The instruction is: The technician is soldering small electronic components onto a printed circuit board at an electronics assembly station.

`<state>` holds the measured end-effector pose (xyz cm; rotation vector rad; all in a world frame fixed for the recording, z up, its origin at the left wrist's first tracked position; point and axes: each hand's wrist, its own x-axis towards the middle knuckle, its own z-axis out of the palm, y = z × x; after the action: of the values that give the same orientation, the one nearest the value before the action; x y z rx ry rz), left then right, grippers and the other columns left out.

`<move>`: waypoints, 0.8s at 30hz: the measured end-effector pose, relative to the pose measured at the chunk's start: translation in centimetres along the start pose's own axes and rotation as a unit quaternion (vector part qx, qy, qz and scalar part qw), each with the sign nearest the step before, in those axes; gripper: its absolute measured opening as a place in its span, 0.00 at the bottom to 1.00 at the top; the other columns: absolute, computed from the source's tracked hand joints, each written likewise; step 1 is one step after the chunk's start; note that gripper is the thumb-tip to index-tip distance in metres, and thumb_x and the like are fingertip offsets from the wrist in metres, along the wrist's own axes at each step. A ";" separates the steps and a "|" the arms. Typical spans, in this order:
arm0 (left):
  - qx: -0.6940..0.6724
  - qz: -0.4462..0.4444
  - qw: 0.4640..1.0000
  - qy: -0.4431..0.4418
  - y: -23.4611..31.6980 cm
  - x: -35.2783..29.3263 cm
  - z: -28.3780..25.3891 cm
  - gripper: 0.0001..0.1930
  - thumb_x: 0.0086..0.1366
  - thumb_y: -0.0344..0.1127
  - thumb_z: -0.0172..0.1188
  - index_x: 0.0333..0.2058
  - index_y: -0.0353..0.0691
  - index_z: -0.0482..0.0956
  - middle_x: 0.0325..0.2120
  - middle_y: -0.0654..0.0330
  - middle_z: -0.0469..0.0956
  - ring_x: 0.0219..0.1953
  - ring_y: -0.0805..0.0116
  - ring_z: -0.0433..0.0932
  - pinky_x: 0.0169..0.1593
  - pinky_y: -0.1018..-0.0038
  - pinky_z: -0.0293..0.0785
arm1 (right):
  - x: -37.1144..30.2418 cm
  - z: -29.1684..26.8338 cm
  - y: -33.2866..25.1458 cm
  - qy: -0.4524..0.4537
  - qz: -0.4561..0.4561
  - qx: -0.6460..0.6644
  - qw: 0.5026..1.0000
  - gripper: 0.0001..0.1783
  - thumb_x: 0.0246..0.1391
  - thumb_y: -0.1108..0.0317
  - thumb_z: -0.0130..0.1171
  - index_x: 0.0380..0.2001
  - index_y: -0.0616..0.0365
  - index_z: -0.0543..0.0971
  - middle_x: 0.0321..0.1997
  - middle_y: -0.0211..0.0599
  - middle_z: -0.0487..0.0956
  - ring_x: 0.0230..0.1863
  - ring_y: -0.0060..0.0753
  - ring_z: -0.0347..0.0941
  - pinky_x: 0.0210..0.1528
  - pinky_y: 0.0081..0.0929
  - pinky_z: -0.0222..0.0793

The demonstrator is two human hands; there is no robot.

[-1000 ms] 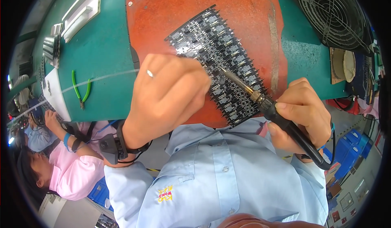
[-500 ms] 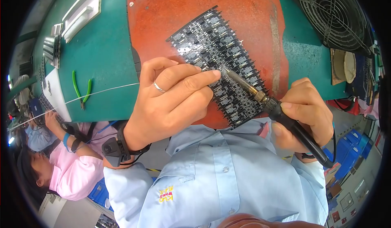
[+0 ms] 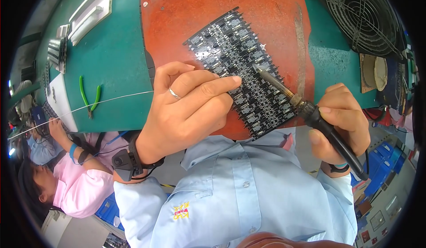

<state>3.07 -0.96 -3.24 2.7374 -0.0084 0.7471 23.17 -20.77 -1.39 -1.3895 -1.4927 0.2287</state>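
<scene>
A black panel of several joined circuit boards [image 3: 242, 48] lies aslant on a red mat [image 3: 177, 17]. My left hand [image 3: 188, 104] is over the panel's near left side, its thumb and fingers pinched on a thin solder wire [image 3: 120, 100] that trails off to the left. My index fingertip hides the wire's end. In my right hand [image 3: 341, 119] is a soldering iron [image 3: 328, 135] with a black handle, held like a pen. Its metal tip points up and left over the panel, a little right of my left fingertips; whether it touches cannot be made out.
Green-handled cutters [image 3: 91, 96] lie on the green tabletop [image 3: 120, 62] at left, near a white board [image 3: 61, 101]. White strips [image 3: 91, 13] sit at the far left. A fan with a wire guard [image 3: 361, 15] stands far right, beside a tape roll [image 3: 380, 73]. A co-worker in pink [image 3: 82, 186] sits at left.
My right hand has moved slightly right, and the soldering iron's tip has drawn away from my left fingertips, right and farther up the panel. My left hand has stayed nearly still.
</scene>
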 end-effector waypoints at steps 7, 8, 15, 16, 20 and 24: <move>-0.023 -0.011 1.000 0.013 0.3 0.1 -0.3 0.11 0.42 0.26 0.67 0.26 0.43 0.76 0.38 0.65 0.82 0.36 0.69 0.78 0.45 0.68 0.69 | -0.8 -0.3 -0.1 0.006 0.000 0.003 1.000 0.17 0.40 0.72 0.70 0.33 0.67 0.75 0.27 0.47 0.77 0.23 0.35 0.70 0.25 0.30 0.65; -0.030 -0.012 0.999 0.019 0.3 0.1 -0.5 0.11 0.42 0.26 0.68 0.26 0.43 0.77 0.36 0.64 0.81 0.34 0.68 0.78 0.43 0.68 0.70 | -0.9 -0.3 -0.1 0.007 0.002 0.006 1.000 0.17 0.41 0.72 0.70 0.34 0.67 0.75 0.27 0.47 0.77 0.23 0.35 0.70 0.25 0.30 0.65; -0.073 -0.050 0.996 0.030 0.0 -0.5 -1.5 0.13 0.47 0.24 0.74 0.29 0.38 0.77 0.27 0.60 0.75 0.28 0.62 0.74 0.30 0.69 0.69 | -1.7 -0.3 -0.3 0.014 0.014 0.030 0.999 0.16 0.42 0.72 0.70 0.33 0.67 0.75 0.26 0.46 0.77 0.23 0.35 0.71 0.26 0.29 0.66; -0.061 -0.039 0.997 0.028 -0.2 -0.2 -1.5 0.14 0.45 0.25 0.75 0.28 0.38 0.78 0.25 0.62 0.73 0.27 0.63 0.73 0.28 0.71 0.67 | -1.8 -0.2 -0.4 0.011 0.018 0.033 0.999 0.16 0.42 0.72 0.70 0.33 0.67 0.75 0.26 0.46 0.77 0.23 0.35 0.71 0.26 0.29 0.65; -0.061 -0.068 0.995 0.039 0.3 -0.2 -1.4 0.13 0.44 0.22 0.73 0.29 0.36 0.79 0.23 0.62 0.71 0.25 0.65 0.72 0.26 0.74 0.65 | -1.7 -0.1 -0.4 0.001 0.025 0.035 0.999 0.16 0.41 0.72 0.70 0.32 0.67 0.76 0.26 0.45 0.77 0.23 0.35 0.71 0.25 0.29 0.65; -0.066 -0.091 0.991 0.072 0.6 0.4 -0.9 0.13 0.45 0.17 0.70 0.32 0.34 0.81 0.24 0.59 0.70 0.25 0.65 0.71 0.26 0.75 0.66 | -1.6 0.0 -0.3 -0.004 0.026 0.041 0.999 0.16 0.41 0.73 0.70 0.32 0.67 0.76 0.26 0.46 0.77 0.24 0.36 0.72 0.26 0.28 0.66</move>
<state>2.87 -1.29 -2.13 2.5129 0.2124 0.8561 22.62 -22.17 -2.07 -1.3647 -1.4393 0.3250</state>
